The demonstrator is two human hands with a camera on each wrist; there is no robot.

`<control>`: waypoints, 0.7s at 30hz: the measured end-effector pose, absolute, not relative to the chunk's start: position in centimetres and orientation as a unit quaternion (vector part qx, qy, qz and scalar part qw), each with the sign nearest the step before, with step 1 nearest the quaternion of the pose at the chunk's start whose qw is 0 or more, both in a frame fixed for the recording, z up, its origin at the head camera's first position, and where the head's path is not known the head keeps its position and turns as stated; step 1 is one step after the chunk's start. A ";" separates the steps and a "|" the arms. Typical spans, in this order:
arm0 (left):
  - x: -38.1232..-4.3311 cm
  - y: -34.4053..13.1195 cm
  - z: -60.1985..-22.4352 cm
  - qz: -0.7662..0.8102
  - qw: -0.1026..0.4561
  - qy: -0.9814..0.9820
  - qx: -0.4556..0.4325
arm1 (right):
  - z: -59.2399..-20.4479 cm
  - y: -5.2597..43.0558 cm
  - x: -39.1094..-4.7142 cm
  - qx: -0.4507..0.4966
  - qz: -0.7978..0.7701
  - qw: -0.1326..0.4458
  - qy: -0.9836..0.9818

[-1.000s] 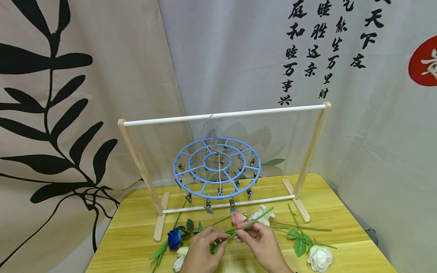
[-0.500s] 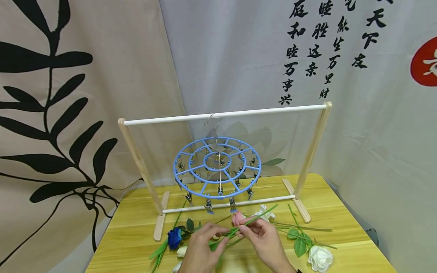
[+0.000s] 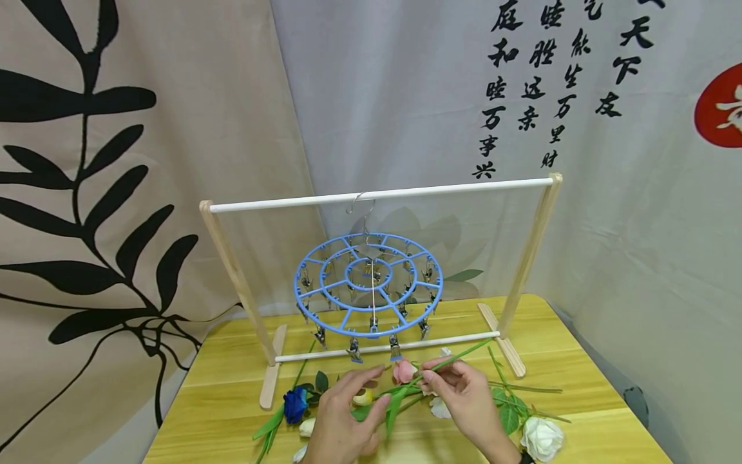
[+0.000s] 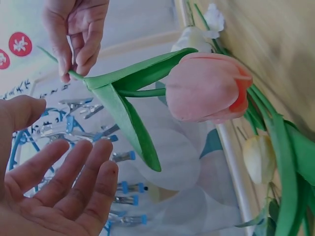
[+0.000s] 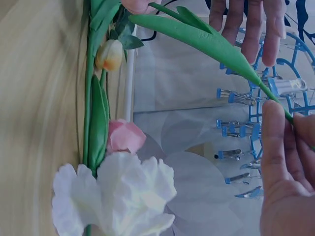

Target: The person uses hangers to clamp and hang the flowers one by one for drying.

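My right hand (image 3: 464, 393) pinches the green stem of a pink tulip (image 4: 206, 88) between thumb and fingers, with the stem's end pointing up and right. Its long green leaves (image 5: 206, 44) spread between my two hands. In the left wrist view the bloom hangs lower than the pinched part; in the head view it is mostly hidden by my left hand. My left hand (image 3: 348, 419) is spread, palm toward the leaves, holding nothing. Beneath lie another pink flower (image 3: 404, 372), a yellowish tulip (image 5: 109, 55) and a white flower (image 5: 123, 196).
Behind the flowers a wooden rack (image 3: 382, 195) carries a round blue clip hanger (image 3: 371, 335) with several metal clips. A blue rose (image 3: 295, 405) lies at left and a white rose (image 3: 542, 439) at right on the wooden table (image 3: 209, 412). Printed curtains stand behind.
My left fingers have come off the tulip's stem and spread apart. My right hand has moved rightward with the stem, and the leaves now show between the hands.
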State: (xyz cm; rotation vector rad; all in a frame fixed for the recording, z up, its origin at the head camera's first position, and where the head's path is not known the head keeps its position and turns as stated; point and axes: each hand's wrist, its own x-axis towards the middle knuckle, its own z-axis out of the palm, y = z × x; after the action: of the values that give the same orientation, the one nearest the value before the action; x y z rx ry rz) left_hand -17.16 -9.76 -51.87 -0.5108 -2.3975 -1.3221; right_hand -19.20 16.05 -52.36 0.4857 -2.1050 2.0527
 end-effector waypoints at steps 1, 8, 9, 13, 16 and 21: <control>-17.1 -9.6 -51.8 -0.466 0.182 -0.847 -0.179 | -52.3 16.2 -19.3 0.162 0.686 0.083 -0.704; -17.3 -9.0 -50.7 -0.452 0.225 -0.843 -0.184 | -51.5 17.0 -19.6 0.175 0.678 0.107 -0.706; -17.3 -8.9 -50.5 -0.454 0.224 -0.843 -0.185 | -51.4 17.1 -19.7 0.178 0.677 0.111 -0.705; -17.4 -8.6 -49.7 -0.471 0.192 -0.841 -0.183 | -50.7 17.4 -19.8 0.185 0.669 0.124 -0.710; -17.3 -8.3 -49.1 -0.493 0.158 -0.836 -0.183 | -50.3 17.6 -19.8 0.189 0.660 0.134 -0.714; -17.3 -7.6 -48.1 -0.495 0.131 -0.844 -0.163 | -49.7 18.0 -19.9 0.199 0.653 0.143 -0.717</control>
State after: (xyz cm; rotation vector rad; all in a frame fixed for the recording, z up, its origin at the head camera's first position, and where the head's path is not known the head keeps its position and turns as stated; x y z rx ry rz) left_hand -17.32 -7.59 -48.10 -0.4731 -2.4499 -1.4369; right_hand -19.89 17.96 -49.73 0.5739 -2.0676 1.8822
